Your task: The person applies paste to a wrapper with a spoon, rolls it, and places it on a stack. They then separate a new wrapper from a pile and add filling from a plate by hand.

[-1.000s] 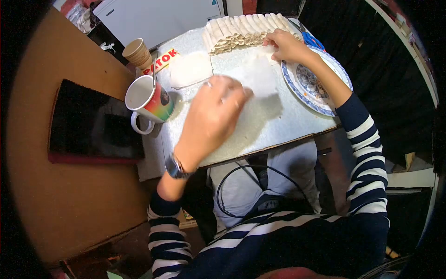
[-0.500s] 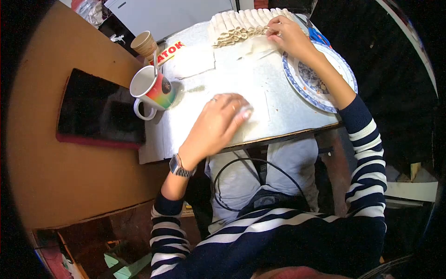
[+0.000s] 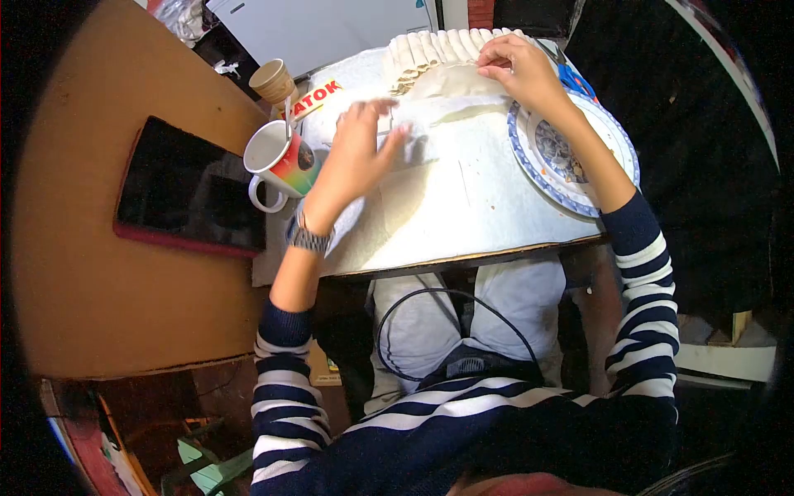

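Note:
My left hand (image 3: 362, 153), blurred, hovers over the left part of the white table (image 3: 430, 223), thumb and fingers apart and nothing between them. At the back, the fingertips of my right hand (image 3: 525, 73) are pinched on the right edge of a thin pale sheet (image 3: 455, 81). This sheet is partly raised in front of a row of pale rolls (image 3: 438, 45) laid side by side. Just right of my right hand are blue-handled scissors (image 3: 576, 81), behind a blue-rimmed plate (image 3: 529, 165).
A colourful mug (image 3: 285, 161) with a spoon handle stands at the table's left, with a paper cup (image 3: 273, 81) and a red-lettered yellow packet (image 3: 318, 99) behind it. A dark tablet (image 3: 194, 190) lies on the brown surface (image 3: 74, 273) further left.
My left hand has moved up and left from the table's front middle, and its fingers have spread. The sheet at my right hand is now raised and spread wider before the rolls.

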A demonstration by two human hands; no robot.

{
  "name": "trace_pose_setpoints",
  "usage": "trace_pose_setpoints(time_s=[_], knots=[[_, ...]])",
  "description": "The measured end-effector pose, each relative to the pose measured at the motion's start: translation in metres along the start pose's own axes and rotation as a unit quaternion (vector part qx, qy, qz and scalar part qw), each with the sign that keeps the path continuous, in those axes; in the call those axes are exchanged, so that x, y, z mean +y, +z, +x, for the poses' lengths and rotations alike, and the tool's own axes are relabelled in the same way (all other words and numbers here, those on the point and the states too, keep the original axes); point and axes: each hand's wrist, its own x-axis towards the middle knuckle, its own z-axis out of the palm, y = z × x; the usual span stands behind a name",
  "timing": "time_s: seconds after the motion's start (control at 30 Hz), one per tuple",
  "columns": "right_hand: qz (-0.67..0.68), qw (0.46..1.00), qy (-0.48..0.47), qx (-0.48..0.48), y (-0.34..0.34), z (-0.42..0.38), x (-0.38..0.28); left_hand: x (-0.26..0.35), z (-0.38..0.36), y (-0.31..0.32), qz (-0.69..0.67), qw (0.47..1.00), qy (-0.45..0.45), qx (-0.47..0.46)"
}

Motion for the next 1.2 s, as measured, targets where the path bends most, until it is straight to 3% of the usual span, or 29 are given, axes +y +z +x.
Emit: trace_pose_setpoints(time_s=[0.1, 0.2, 0.3, 0.47, 0.53, 0.77, 0.9, 1.0, 1.2], knots=[[0.039, 0.999, -0.018, 0.02, 0.003, 0.001, -0.003, -0.006, 0.041, -0.001, -0.105, 0.99, -0.098, 0.004], [0.067, 0.998, -0.002, 0.017, -0.004, -0.001, -0.021, -0.008, 0.067, 0.001, -0.201, 0.968, -0.128, -0.077], [0.062, 0.998, 0.005, 0.033, -0.01, -0.002, -0.037, -0.011, 0.077, 0.005, -0.354, 0.903, -0.173, -0.172], [-0.002, 0.994, -0.075, 0.077, -0.011, -0.001, -0.057, -0.006, 0.065, 0.007, -0.495, 0.837, -0.207, -0.107], [-0.04, 0.987, -0.119, 0.096, -0.003, 0.0, -0.059, -0.008, 0.059, 0.007, -0.523, 0.817, -0.224, -0.095], [-0.034, 0.99, -0.116, 0.078, -0.006, -0.006, -0.082, -0.026, 0.055, 0.007, -0.547, 0.795, -0.252, -0.071], [-0.029, 0.991, -0.118, 0.052, -0.012, -0.012, -0.081, -0.025, 0.053, 0.005, -0.47, 0.852, -0.227, -0.052], [-0.037, 0.993, -0.098, 0.051, 0.0, -0.014, -0.08, -0.02, 0.05, 0.008, -0.546, 0.809, -0.198, -0.091], [-0.072, 0.991, -0.109, 0.037, 0.007, -0.021, -0.079, -0.016, 0.049, 0.01, -0.522, 0.825, -0.188, -0.106]])
